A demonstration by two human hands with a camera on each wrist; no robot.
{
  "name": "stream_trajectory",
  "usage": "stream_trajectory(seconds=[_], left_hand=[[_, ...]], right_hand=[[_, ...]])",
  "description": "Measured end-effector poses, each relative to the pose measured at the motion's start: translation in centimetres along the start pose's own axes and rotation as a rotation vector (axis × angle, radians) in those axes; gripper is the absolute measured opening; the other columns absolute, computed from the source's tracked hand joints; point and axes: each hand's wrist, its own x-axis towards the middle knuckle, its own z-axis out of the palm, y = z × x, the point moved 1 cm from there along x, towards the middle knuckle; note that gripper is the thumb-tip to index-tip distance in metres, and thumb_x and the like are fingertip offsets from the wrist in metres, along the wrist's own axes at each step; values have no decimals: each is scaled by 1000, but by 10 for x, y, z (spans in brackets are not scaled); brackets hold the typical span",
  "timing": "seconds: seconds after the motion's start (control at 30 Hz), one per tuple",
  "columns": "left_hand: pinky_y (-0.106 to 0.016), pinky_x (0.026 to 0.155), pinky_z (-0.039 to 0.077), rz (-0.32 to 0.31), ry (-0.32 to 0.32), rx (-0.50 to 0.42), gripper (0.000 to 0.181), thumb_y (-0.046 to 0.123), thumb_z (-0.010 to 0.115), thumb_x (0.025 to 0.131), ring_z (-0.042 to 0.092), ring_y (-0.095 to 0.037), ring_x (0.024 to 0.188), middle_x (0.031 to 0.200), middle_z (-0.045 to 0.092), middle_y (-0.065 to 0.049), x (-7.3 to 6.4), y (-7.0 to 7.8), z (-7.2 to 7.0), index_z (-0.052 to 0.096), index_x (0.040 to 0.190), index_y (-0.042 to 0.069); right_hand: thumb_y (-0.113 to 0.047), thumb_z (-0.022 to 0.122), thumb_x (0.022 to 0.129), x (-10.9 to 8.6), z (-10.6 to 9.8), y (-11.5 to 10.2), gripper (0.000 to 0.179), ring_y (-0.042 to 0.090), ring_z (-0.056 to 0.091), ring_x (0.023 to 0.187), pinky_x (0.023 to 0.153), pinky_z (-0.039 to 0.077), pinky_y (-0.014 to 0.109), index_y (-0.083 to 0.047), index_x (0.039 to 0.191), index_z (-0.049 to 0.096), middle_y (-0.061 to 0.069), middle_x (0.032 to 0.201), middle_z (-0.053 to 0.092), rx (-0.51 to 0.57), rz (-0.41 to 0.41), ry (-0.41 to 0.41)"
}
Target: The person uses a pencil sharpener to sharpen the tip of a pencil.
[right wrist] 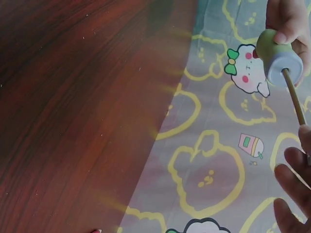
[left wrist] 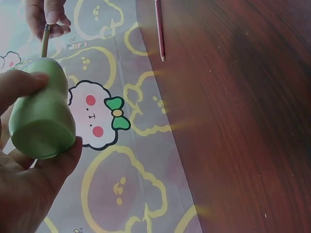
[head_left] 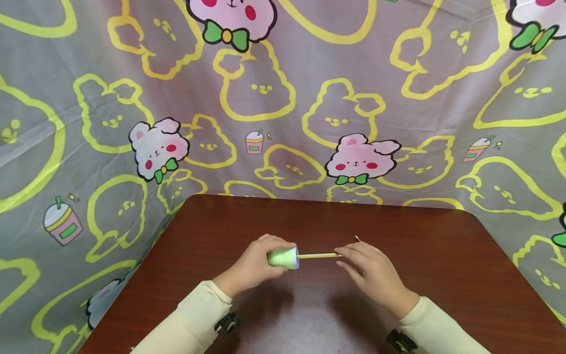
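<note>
My left hand [head_left: 251, 261] grips a light green, waisted pencil sharpener [head_left: 281, 258] above the table, its pale end face turned to the right. A yellowish pencil [head_left: 317, 255] runs level out of the hole in that face, which the right wrist view shows clearly; its inner tip is hidden. At the pencil's far end, the thumb and fingertips of my right hand [head_left: 375, 268] pinch it. A second, reddish pencil [left wrist: 160, 30] lies on the table with its point showing in the left wrist view. Most of it is hidden behind my right hand in the head view.
The dark reddish-brown wooden table [head_left: 247, 221] has rounded far corners. A grey cloth [head_left: 287, 132] with yellow outlines and rabbit faces hangs close behind it and along both sides.
</note>
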Motion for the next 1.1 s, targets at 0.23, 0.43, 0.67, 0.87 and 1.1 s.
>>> stream_trajectory(seconds=[0.23, 0.43, 0.67, 0.87, 1.1], left_hand=[[-26, 79, 48, -29, -38, -59, 47, 3, 80, 69, 58, -18, 96, 108, 68, -6, 0, -2, 0, 70, 114, 7], [-25, 76, 47, 31, -37, -23, 48, 2, 80, 67, 58, -17, 96, 105, 70, -5, 0, -3, 2, 71, 114, 6], [-26, 81, 49, 206, 39, 138, 45, 0, 80, 67, 57, -18, 99, 105, 69, -2, 0, -3, 8, 72, 111, 6], [-23, 80, 50, 378, 65, 324, 45, -4, 79, 65, 56, -18, 100, 107, 67, -4, 0, -1, 16, 73, 108, 8], [-24, 82, 50, 330, 65, 314, 47, -3, 78, 66, 56, -17, 102, 108, 67, -2, 1, -2, 18, 73, 111, 10]], right_hand=[[-33, 49, 100, 3, 3, 0, 36, 12, 61, 70, 68, 48, 30, -8, 90, 72, -5, 80, 65, -24, -94, 91], [-33, 48, 101, 3, 2, -2, 37, 12, 61, 64, 61, 49, 30, -9, 84, 72, -4, 74, 66, -42, -95, 81], [-8, 75, 80, 8, -3, -3, 6, 6, 63, 66, 58, 51, 25, -7, 85, 74, -3, 77, 71, 131, 230, -199], [-8, 63, 91, 6, -7, 5, 17, 13, 58, 61, 58, 52, 30, 6, 96, 71, 5, 68, 63, 686, 889, -570], [-16, 63, 92, 6, -7, 9, 22, 18, 62, 71, 63, 52, 32, 3, 102, 69, 5, 80, 67, 617, 861, -614]])
